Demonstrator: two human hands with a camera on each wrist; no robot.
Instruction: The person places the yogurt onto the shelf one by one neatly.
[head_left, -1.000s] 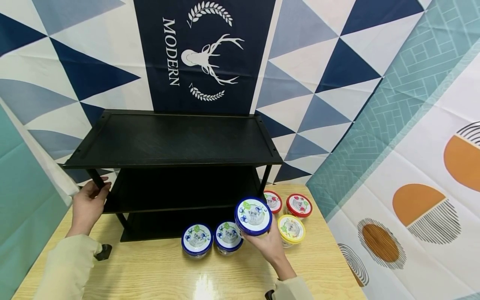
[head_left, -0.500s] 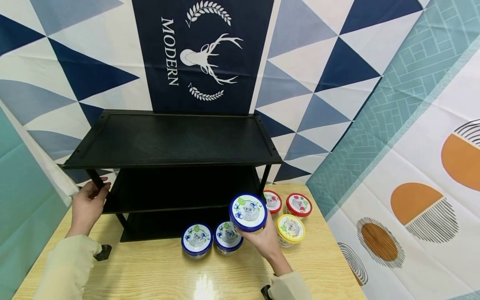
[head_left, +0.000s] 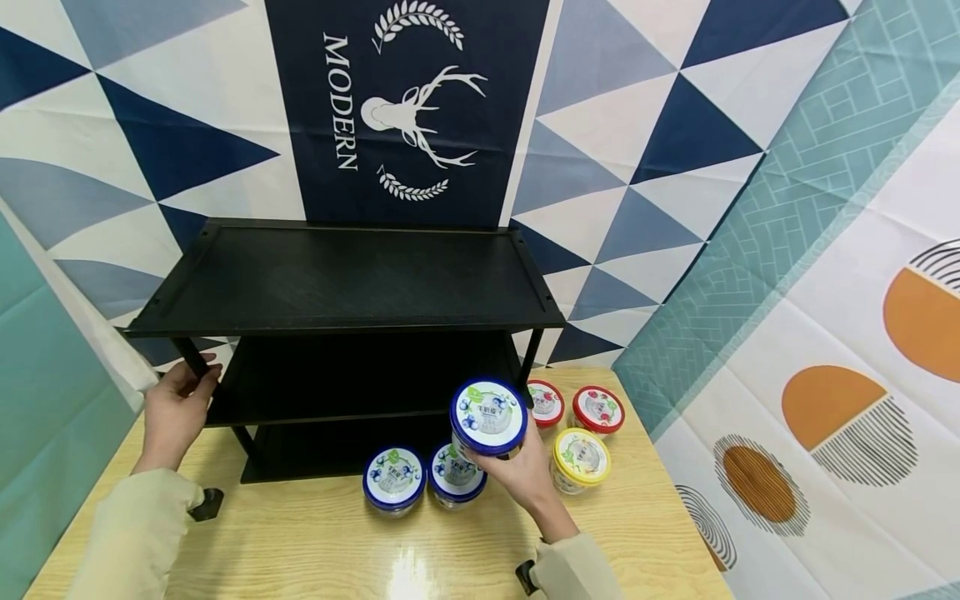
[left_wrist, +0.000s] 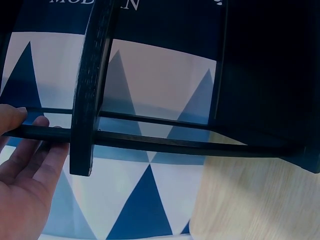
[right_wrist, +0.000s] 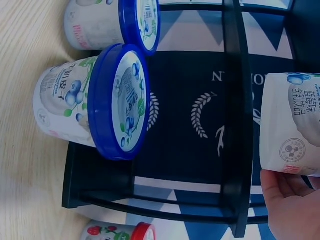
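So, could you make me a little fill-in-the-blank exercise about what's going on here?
1. The right fingers hold a tub whose lid is coloured ____.
2. The left fingers grip a post of the rack, which is coloured ____.
3. In the head view, the number of visible red-lidded tubs is ____.
4. Closest to those stands a tub topped in ____.

Missing words: blue; black; two; yellow.

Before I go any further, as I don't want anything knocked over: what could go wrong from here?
The held tub in the right hand could clip the black rack, whose shelf edges look close. Lowered here, it might bump the nearest blue-lidded tub on the table. With the left hand gripping the left post, a stray tug might shift the rack.
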